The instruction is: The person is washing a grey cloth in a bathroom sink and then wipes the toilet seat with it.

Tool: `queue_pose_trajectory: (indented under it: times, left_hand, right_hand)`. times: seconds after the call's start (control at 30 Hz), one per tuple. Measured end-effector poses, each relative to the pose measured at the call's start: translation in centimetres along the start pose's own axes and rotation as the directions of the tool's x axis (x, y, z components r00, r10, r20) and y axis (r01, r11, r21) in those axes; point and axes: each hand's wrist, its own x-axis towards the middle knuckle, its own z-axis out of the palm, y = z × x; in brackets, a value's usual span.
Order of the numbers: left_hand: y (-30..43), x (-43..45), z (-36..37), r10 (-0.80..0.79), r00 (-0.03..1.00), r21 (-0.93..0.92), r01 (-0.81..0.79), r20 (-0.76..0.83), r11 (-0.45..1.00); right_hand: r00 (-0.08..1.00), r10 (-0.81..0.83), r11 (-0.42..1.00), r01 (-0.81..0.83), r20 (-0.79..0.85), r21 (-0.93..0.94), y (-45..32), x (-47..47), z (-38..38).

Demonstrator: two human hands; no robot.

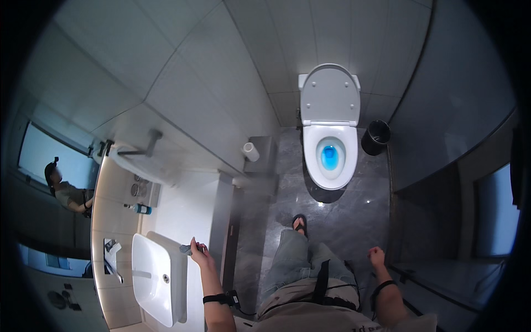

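My left hand (200, 255) is raised over the edge of the white washbasin counter (195, 203), closed around a small grey cloth (186, 249). Just left of it is the white rectangular basin (153, 280), with a chrome wall faucet (113, 263) behind. My right hand (376, 256) hangs at my right side over the floor, fingers curled, with nothing visible in it. Ahead stands a white toilet (330, 157), its lid (330, 95) up and blue water (330, 157) in the bowl.
A black waste bin (376, 137) stands right of the toilet. A paper roll (250, 152) is at the left wall. A blue-labelled bottle (142, 208) and glasses (135, 189) stand at the counter's back. A mirror (54, 232) lines the left wall; a dark glass partition (452, 99) is at right.
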Motion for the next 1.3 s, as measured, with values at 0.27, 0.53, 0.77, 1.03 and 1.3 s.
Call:
queue_pose_trajectory:
  times: [0.27, 0.53, 0.77, 1.03, 1.3]
  left_hand:
    - [-10.6, -1.1, 6.2, 0.003, 0.983, 0.175, 0.03, -0.183, 0.984]
    - [-15.7, -2.7, 6.9, 0.247, 0.881, 0.72, 0.14, -0.404, 0.68]
    - [-15.5, -5.2, 13.4, 0.316, 0.804, 0.75, 0.225, -0.504, 0.622]
    - [-16.9, -12.9, 18.5, 0.253, 0.428, 0.332, 0.12, -0.868, 0.936]
    - [-19.1, -30.1, 21.8, 0.219, 0.279, 0.151, -0.246, -0.935, 0.957]
  right_hand:
    - [1.0, -0.016, 0.999, 0.016, -0.001, 0.039, 2.0, 3.1, -3.1]
    - [0.956, 0.275, 0.953, -0.285, 0.098, 0.103, 4.8, 16.5, -13.4]
    - [0.986, 0.159, 0.987, -0.158, 0.042, -0.03, -4.4, 29.5, -20.3]
    - [0.934, 0.044, 0.977, 0.034, 0.354, -0.212, -14.7, 47.8, -23.3]
    - [0.816, -0.27, 0.857, 0.445, 0.511, -0.258, -25.1, 68.0, -23.8]
